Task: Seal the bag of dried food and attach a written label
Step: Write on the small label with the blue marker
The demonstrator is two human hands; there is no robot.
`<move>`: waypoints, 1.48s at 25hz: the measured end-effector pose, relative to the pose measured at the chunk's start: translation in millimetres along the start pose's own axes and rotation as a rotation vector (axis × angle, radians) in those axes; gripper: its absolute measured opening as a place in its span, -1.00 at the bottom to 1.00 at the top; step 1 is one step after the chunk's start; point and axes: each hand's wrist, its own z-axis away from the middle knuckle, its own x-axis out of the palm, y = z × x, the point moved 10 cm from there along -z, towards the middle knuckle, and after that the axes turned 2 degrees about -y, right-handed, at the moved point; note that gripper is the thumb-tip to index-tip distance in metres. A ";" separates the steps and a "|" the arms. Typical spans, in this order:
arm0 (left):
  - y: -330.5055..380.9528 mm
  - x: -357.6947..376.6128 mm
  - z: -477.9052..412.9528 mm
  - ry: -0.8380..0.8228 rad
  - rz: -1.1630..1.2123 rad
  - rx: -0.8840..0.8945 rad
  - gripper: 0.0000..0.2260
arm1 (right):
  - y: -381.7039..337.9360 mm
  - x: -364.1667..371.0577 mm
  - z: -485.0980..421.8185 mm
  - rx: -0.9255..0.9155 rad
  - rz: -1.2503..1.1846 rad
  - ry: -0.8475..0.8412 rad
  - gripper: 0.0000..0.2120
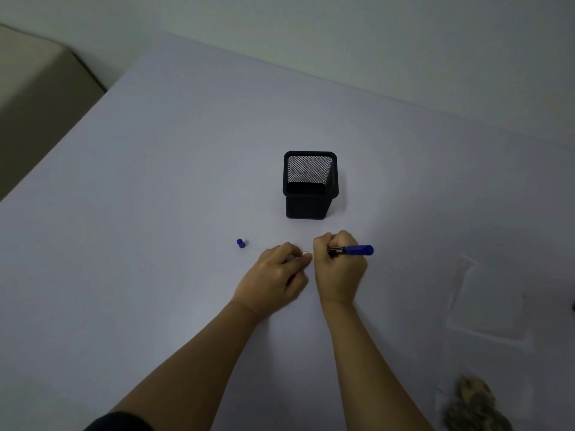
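My right hand [337, 265] is closed around a blue marker [357, 250], whose rear end sticks out to the right; its tip is hidden by the fist. My left hand [277, 279] lies beside it with fingertips pinching or pressing a small pale label [307, 252], only a sliver of which shows between the hands. The marker's blue cap [240, 243] stands on the table to the left. A clear plastic bag [485, 300] lies flat at the right. Brown dried food [473, 405] sits in a clear wrapper at the bottom right corner.
A black mesh pen holder [309, 185] stands empty just beyond my hands. The pale table [155, 181] ends in a slanted edge at the left, with a beige piece of furniture [37, 88] beyond it. A wall runs along the back.
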 end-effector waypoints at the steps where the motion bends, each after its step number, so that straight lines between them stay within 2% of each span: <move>1: -0.5 -0.1 -0.3 -0.001 0.000 -0.001 -0.71 | 0.2 0.1 0.3 -0.002 0.005 0.002 -0.68; 13: -1.7 -1.5 -1.7 -0.009 0.041 -0.031 -0.71 | -1.3 1.3 1.4 -0.008 -0.010 -0.033 -0.73; 19: -14.9 -10.5 -6.6 0.068 0.185 -0.158 -0.71 | -1.5 1.8 2.2 -0.020 -0.048 -0.039 -0.70; 29: -23.5 -8.3 -9.8 0.106 0.205 -0.245 -0.90 | 1.2 2.6 1.4 0.011 -0.052 -0.054 -0.76; 37: -27.9 -8.5 -7.2 0.127 0.217 -0.285 -0.88 | -1.7 2.3 1.6 -0.015 -0.066 -0.046 -0.71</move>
